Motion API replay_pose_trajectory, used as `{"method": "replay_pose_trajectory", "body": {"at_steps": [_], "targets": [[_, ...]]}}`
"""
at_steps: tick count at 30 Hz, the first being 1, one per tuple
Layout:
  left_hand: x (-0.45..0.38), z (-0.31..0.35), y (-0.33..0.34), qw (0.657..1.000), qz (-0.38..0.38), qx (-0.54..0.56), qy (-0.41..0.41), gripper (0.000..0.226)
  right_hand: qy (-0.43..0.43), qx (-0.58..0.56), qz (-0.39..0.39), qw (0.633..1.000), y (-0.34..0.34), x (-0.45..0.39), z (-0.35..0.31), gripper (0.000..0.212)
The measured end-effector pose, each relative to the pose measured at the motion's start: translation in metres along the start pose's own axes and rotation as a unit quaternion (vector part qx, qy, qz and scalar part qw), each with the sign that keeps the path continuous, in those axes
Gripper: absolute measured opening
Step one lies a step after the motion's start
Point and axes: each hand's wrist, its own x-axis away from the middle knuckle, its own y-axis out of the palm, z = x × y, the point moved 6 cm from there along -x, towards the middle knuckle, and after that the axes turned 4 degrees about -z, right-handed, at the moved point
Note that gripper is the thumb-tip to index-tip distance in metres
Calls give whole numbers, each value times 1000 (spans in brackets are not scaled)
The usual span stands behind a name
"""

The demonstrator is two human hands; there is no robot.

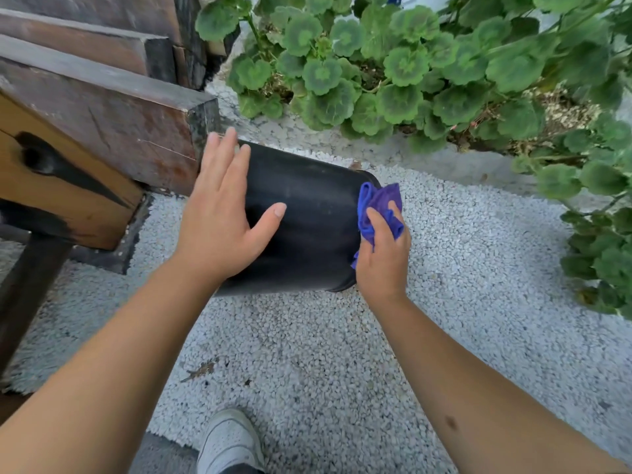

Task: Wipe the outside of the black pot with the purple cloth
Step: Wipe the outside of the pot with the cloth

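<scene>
The black pot lies on its side over the pale gravel, its length running left to right in the middle of the view. My left hand rests flat on the pot's left part, fingers spread, thumb stretched across the wall. My right hand is closed on the bunched purple cloth and presses it against the pot's right end. The pot's left end is hidden behind my left hand.
Dark wooden beams of a bench or steps stand at the left, touching the pot's far left corner. Green round-leaved plants fill the back and right. Pale gravel covers the ground. My white shoe shows at the bottom.
</scene>
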Motion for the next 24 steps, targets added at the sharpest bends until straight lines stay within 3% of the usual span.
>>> {"method": "replay_pose_trajectory", "body": {"at_steps": [9, 14, 17, 20, 24], "targets": [[-23, -6, 4, 999, -20, 36, -29, 81, 145, -56, -49, 987, 27, 73, 26, 47], [-31, -6, 4, 995, -43, 88, -24, 75, 145, 22, -214, 966, 58, 118, 37, 38], [-39, 0, 4, 982, -59, 179, -16, 70, 144, -15, -290, 946, 63, 136, 24, 31], [-47, 7, 6, 963, -61, 261, -5, 68, 4, -57, -350, 935, 57, 133, -19, 37], [-50, 23, 10, 950, -54, 307, 17, 70, -264, 37, -381, 885, 17, 87, -86, 53]]}}
